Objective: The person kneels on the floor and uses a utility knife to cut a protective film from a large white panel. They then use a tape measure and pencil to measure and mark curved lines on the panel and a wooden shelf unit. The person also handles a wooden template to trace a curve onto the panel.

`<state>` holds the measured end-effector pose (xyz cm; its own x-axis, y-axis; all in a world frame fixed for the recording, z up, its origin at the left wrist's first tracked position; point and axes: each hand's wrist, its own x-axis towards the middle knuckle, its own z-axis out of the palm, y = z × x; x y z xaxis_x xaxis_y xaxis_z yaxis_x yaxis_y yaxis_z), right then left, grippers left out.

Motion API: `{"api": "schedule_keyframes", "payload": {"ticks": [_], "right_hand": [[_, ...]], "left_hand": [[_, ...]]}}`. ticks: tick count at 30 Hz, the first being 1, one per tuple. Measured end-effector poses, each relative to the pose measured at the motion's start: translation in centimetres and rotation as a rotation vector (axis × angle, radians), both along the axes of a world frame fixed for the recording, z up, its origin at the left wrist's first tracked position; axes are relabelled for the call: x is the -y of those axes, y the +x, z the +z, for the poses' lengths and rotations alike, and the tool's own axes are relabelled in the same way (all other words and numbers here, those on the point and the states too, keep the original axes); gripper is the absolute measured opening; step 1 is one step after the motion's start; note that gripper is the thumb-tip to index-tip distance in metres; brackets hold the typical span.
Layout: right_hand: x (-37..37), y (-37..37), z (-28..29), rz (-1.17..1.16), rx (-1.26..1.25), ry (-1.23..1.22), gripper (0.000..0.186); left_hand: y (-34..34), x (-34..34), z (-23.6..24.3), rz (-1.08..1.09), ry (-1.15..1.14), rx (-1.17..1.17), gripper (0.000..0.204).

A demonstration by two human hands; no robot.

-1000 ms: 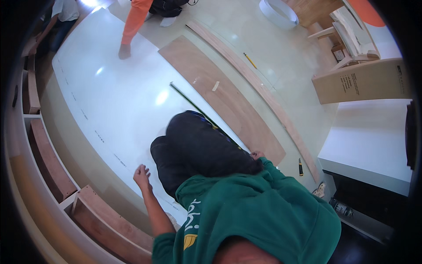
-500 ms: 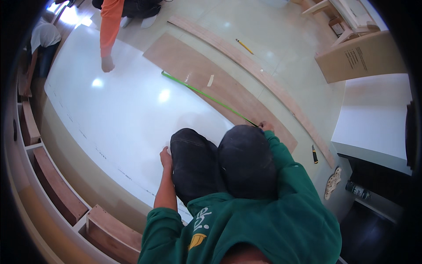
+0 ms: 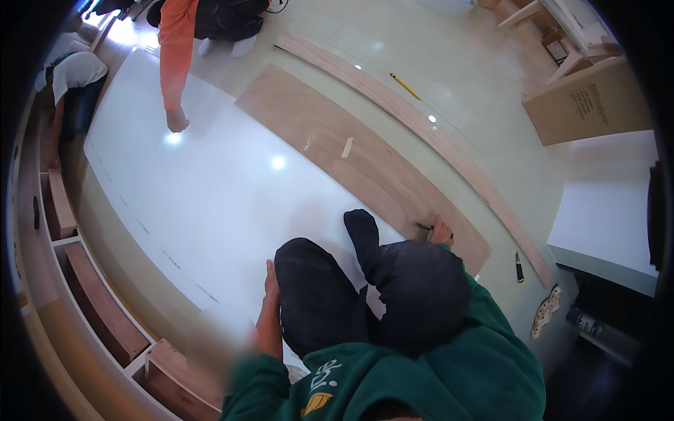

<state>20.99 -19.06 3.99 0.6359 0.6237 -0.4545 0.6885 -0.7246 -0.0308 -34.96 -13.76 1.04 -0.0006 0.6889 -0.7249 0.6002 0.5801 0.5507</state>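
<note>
I am kneeling and squatting on a large glossy white sheet [image 3: 210,182], with a brown plywood strip [image 3: 316,126] beside it on the right. By the plywood's near end, my right hand [image 3: 441,231] is closed round a tape measure [image 3: 425,226]. Only a short dark-green end of it shows; the casing is mostly hidden by my fingers. Against the outer side of my left knee rests my left hand [image 3: 271,284], its fingers stretched out and nothing visible in it. My right foot, in a dark sock [image 3: 361,228], is planted near the sheet's right edge.
A co-worker's fist in an orange sleeve [image 3: 174,70] presses the sheet's far part; another person [image 3: 77,77] bends at far left. Right lie a long wooden strip [image 3: 414,126], pencil [image 3: 405,86], utility knife [image 3: 519,268] and cardboard box [image 3: 583,102]. A drawer frame [image 3: 105,309] lines the left.
The long green tape blade that stretched across the plywood has drawn back to my right hand. My right knee has shifted, and my right foot now shows on the sheet.
</note>
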Motion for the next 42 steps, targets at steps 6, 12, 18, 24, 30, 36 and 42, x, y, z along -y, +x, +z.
{"api": "schedule_keyframes", "payload": {"ticks": [6, 12, 18, 24, 30, 36, 42], "right_hand": [[0.0, -1.2, 0.7, -0.164, -0.062, 0.050, 0.043], [-1.8, -2.0, 2.4, -0.101, -0.021, -0.054, 0.056], [-3.8, -6.5, 3.6, 0.337, -0.081, 0.065, 0.094], [-5.2, -5.8, 3.9, 0.341, -0.112, 0.069, 0.103], [-6.4, -5.3, 3.8, 0.250, -0.114, 0.021, 0.108], [-9.8, -2.3, 3.7, 0.267, -0.070, 0.350, 0.094], [-21.0, 4.9, 3.5, 0.329, -0.019, 0.659, 0.044]], "left_hand": [[1.7, -5.6, 4.1, -0.157, 0.093, -0.096, 0.052], [6.1, -12.7, 6.4, -0.081, 0.202, -0.187, 0.058], [10.2, -17.9, 5.7, -0.212, 0.299, -0.243, 0.056], [13.6, -19.4, 4.0, -0.354, 0.489, -0.274, 0.048], [14.9, -21.1, 4.6, -0.395, 0.600, -0.315, 0.042], [17.4, -25.4, 4.0, -0.334, 0.677, -0.298, 0.047], [18.6, -31.5, 1.6, -0.247, 0.778, -0.402, 0.053]]}}
